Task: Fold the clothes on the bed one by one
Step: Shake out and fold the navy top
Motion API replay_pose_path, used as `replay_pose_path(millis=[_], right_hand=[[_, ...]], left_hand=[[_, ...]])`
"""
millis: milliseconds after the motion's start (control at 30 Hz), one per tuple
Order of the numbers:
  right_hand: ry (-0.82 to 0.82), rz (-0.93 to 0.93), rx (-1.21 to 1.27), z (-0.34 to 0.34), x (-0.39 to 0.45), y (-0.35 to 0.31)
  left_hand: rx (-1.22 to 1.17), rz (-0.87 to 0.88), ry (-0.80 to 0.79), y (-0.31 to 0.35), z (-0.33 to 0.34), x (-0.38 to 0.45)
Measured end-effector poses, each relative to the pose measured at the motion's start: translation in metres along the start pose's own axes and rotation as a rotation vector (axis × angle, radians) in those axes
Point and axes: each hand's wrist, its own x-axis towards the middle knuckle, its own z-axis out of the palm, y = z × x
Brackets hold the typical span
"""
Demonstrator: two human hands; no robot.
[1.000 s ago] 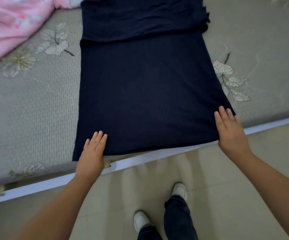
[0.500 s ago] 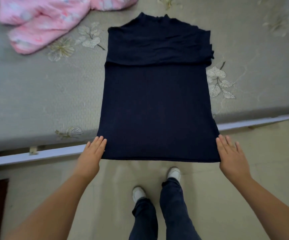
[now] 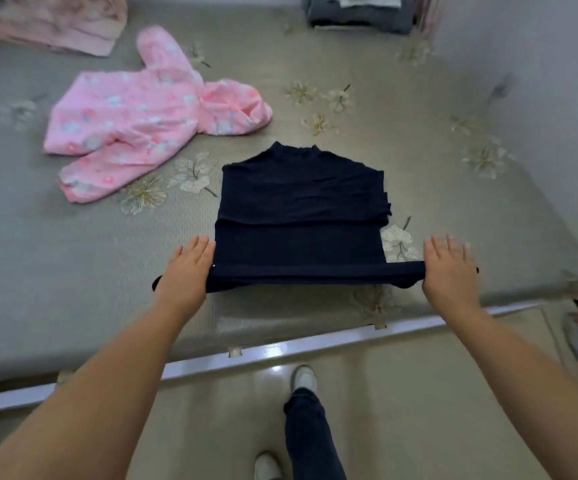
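Note:
A dark navy top (image 3: pixel 301 209) lies on the bed, collar pointing away, its sleeves folded in across the chest. Its bottom hem is lifted and stretched taut between my hands above the lower part of the garment. My left hand (image 3: pixel 187 268) holds the hem's left corner, fingers extended on top and thumb hidden under the cloth. My right hand (image 3: pixel 448 268) holds the right corner the same way. A pink printed hooded jacket (image 3: pixel 135 123) lies spread out at the back left of the bed.
The grey floral mattress (image 3: pixel 73 258) ends in a white frame edge (image 3: pixel 315 348) in front of me. Folded clothes (image 3: pixel 360 8) are stacked at the far right, a pinkish pile (image 3: pixel 55 26) at the far left. A wall stands on the right.
Both hands took up the hem from the bed's edge and carried it forward and up over the top's body. The view pulled back, showing more of the bed.

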Motion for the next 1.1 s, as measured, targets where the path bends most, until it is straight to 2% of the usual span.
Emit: replay_pose_path(millis=[100, 300, 567, 733, 933, 1100], right_hand=[[0.033, -0.009, 0.032, -0.015, 0.047, -0.002], [-0.034, -0.011, 0.069, -0.013, 0.157, -0.002], [-0.147, -0.033, 0.038, 0.021, 0.319, -0.015], [-0.210, -0.003, 0.016, 0.052, 0.411, -0.042], [-0.283, 0.038, -0.012, 0.127, 0.487, -0.087], [-0.298, 0.128, 0.112, 0.167, 0.505, -0.100]], left_hand=[[-0.004, -0.032, 0.018, -0.003, -0.019, 0.040], [0.043, -0.015, 0.008, -0.004, -0.040, 0.151], [0.164, -0.078, -0.128, -0.009, -0.024, 0.319], [0.165, -0.144, -0.188, -0.026, 0.002, 0.411], [0.059, -0.316, -0.262, -0.049, 0.075, 0.488], [0.098, -0.340, -0.134, -0.052, 0.117, 0.500]])
